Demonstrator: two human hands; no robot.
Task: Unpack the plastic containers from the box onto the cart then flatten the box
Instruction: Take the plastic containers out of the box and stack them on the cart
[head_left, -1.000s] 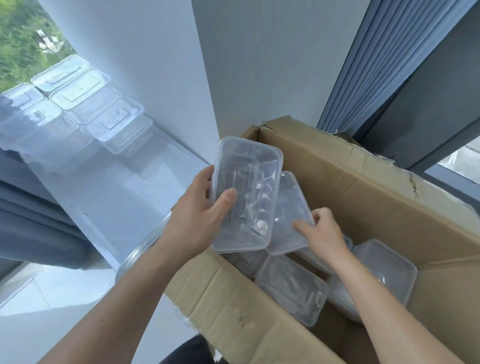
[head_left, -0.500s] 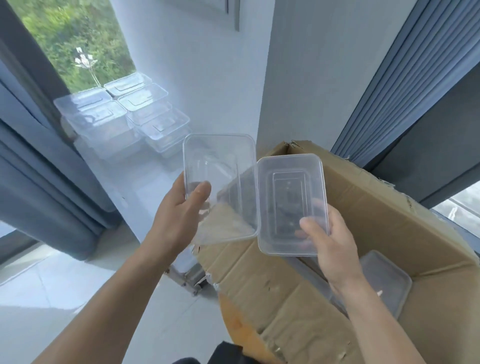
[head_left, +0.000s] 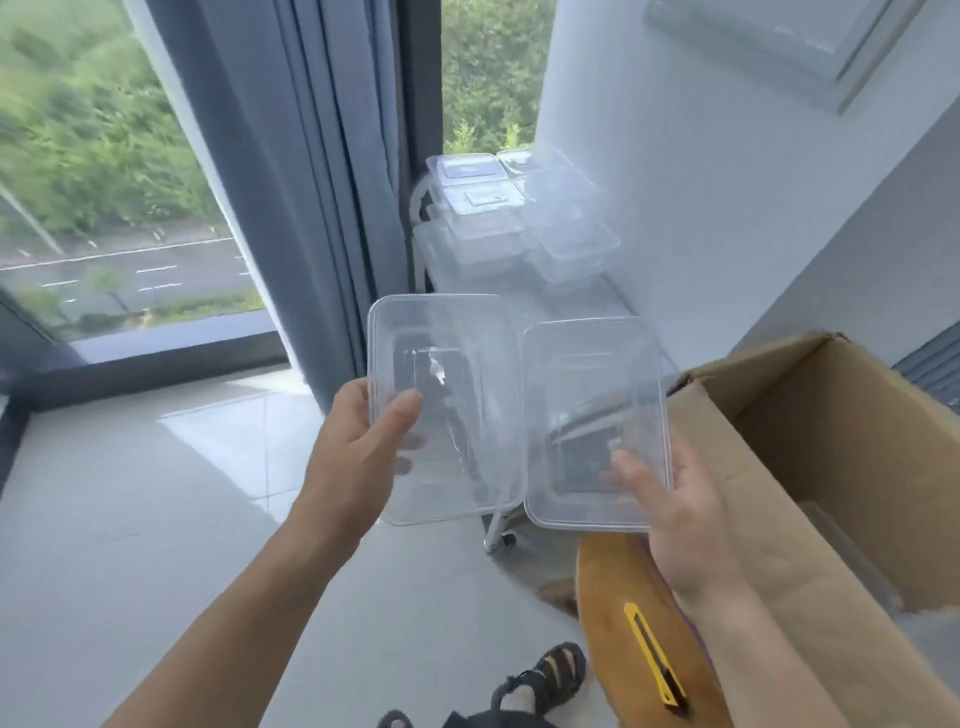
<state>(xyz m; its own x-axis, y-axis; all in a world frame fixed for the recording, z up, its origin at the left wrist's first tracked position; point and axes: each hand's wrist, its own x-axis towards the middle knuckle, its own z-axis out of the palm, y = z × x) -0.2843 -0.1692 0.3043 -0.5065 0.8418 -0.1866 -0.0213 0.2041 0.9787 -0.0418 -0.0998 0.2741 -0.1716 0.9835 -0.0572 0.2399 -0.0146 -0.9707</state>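
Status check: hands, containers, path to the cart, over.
Left hand gripping one clear container; right hand gripping another. Both held up clear of the box, short of the cart. Cart's far end stacked; near end free.

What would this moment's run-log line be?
left hand: holds container | right hand: holds second container | cart: containers stacked | box: open, unflattened

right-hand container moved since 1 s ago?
Yes. The right-hand container, then down inside the box, is now lifted clear of its rim, beyond the box's left edge.
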